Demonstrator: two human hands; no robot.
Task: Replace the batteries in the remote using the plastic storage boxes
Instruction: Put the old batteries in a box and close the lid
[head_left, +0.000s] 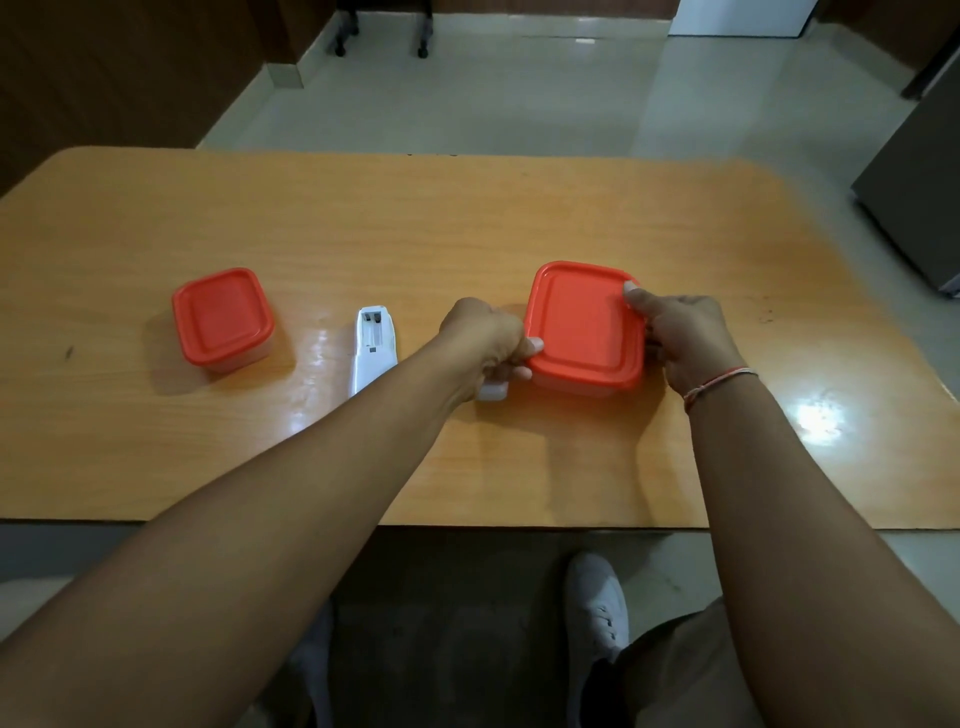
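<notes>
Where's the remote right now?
In the head view, the white remote lies on the table, battery bay open, between the smaller red-lidded box and the left hand.

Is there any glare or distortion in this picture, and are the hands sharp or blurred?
Head view: strong white glare on the table beside the right hand, weaker sheen near the remote; wide-angle lens bows the table's edges; left hand and both orange-lidded boxes appear sharp; room dim overall.

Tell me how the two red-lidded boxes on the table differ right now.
The right box looks bigger than the left box. The right box is gripped at its lid edges by the left hand and right hand; the left box stands untouched. Both have red lids on clear bases.
</notes>
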